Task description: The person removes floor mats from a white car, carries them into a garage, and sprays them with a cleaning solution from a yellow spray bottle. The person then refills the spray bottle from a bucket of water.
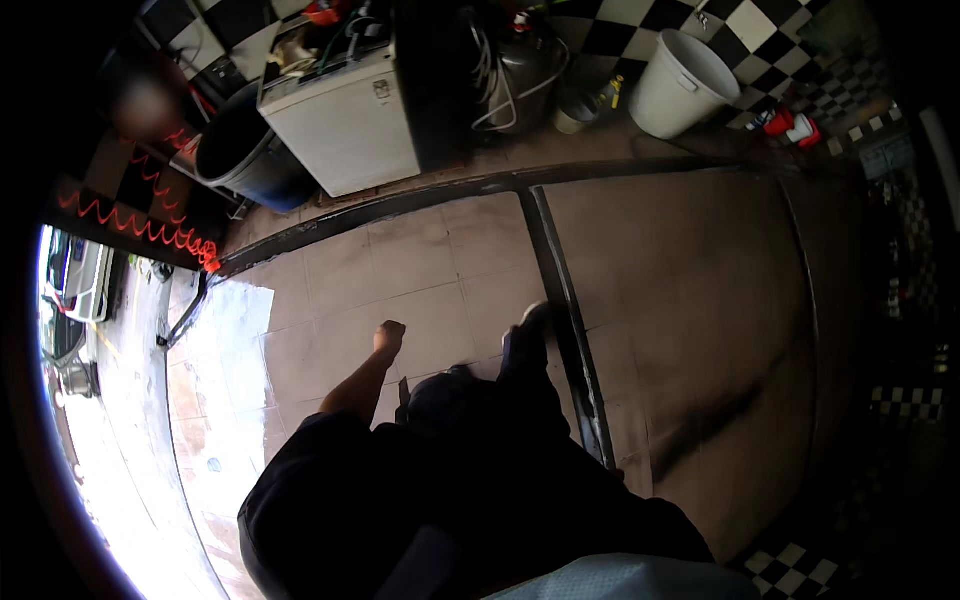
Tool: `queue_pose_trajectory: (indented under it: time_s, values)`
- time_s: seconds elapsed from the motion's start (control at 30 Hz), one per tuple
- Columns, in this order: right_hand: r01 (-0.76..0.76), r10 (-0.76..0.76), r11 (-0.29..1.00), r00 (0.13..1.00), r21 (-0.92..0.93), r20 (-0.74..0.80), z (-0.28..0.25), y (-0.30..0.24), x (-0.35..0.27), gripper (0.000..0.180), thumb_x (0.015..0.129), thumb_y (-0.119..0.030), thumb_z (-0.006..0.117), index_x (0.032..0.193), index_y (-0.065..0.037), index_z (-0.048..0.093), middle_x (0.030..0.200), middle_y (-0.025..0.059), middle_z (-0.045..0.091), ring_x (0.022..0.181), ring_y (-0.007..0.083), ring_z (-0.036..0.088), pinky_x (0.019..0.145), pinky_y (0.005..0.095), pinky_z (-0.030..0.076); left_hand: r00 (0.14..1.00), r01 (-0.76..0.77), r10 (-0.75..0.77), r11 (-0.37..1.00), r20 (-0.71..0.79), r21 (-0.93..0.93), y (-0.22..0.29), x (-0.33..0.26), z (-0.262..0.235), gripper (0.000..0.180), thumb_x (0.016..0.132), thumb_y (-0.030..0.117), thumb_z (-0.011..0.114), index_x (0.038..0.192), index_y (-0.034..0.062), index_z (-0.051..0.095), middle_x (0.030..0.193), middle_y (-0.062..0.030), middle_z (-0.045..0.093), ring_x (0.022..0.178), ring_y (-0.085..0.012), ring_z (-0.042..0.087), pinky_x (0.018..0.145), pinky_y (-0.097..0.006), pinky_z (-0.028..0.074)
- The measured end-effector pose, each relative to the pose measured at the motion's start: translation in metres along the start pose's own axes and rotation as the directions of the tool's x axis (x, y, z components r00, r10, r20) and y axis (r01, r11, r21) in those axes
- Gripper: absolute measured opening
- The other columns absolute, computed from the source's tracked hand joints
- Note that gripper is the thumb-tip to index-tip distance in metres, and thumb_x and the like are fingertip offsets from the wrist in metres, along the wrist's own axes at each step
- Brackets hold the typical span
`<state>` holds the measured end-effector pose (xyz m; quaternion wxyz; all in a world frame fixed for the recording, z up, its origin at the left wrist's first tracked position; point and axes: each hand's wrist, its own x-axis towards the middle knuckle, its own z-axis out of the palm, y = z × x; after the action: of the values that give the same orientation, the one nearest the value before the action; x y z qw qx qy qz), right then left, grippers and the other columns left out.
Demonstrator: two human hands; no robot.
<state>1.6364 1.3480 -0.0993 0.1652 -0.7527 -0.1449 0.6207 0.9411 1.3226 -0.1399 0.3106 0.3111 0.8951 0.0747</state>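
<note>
My left hand (390, 336) hangs over the tiled floor (400, 250), its forearm bare below a dark sleeve. The fingers are curled into a fist, and nothing shows in them. At the end of the dark right sleeve only a sliver of my right hand (620, 475) shows, so its fingers are hidden. One shoe (535, 316) is forward on the tiles, beside a dark floor channel (556, 265). Neither hand touches any object that I can see.
Along the far wall stand a dark blue barrel (250, 160), a white boxy cabinet (350, 130) with clutter on top, a canister with hoses (525, 90), a small bucket (575, 113) and a large white bin (685, 88). A red coiled hose (165, 230) hangs left, near a bright opening.
</note>
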Motion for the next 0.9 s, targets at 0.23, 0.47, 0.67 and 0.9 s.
queue_pose_trajectory:
  time_s: [0.23,0.47,0.67,0.9]
  values:
    - [0.165,-0.161,0.985,0.982,-0.038,0.099,0.117,-0.258,0.159,0.013,0.088,-0.010,0.057,0.099,-0.003,0.055,0.084,0.0117,0.058,0.065,0.0199,0.058,0.054,0.0305,0.050,0.969,0.018,-0.085,0.961,0.233,0.275,0.102,0.112,0.028,0.026,0.090,0.025,0.048,0.099,0.0097,0.067,0.107,-0.0156,0.063,0.102,-0.0311,0.062,0.080,-0.041,0.055]
    - [0.574,-0.420,0.730,0.805,-0.370,0.420,0.288,-0.583,0.216,0.026,0.090,-0.017,0.058,0.109,0.000,0.054,0.092,0.0091,0.060,0.074,0.0187,0.063,0.064,0.0311,0.053,0.973,-0.231,0.230,0.962,0.024,0.143,0.315,0.223,-0.002,0.021,0.084,0.014,0.046,0.085,0.0040,0.064,0.094,-0.0179,0.063,0.090,-0.0346,0.062,0.072,-0.042,0.053]
    - [0.680,-0.413,0.604,0.714,-0.417,0.566,0.372,-0.764,0.284,0.027,0.091,-0.020,0.056,0.113,-0.003,0.054,0.092,0.0091,0.060,0.072,0.0156,0.061,0.064,0.0297,0.052,0.922,-0.374,0.388,0.890,-0.003,0.261,0.438,0.341,0.014,0.017,0.081,0.013,0.049,0.084,0.0056,0.064,0.092,-0.0164,0.063,0.088,-0.0342,0.063,0.071,-0.043,0.053]
    - [0.304,-0.085,0.774,0.919,-0.555,0.385,0.350,-0.911,0.409,0.024,0.089,-0.016,0.059,0.109,-0.003,0.057,0.087,0.0095,0.062,0.066,0.0180,0.060,0.058,0.0304,0.050,0.906,0.321,-0.295,0.946,0.304,-0.038,0.470,0.469,0.102,0.018,0.088,0.016,0.050,0.093,0.0105,0.066,0.087,-0.0101,0.065,0.084,-0.0230,0.066,0.065,-0.035,0.054]
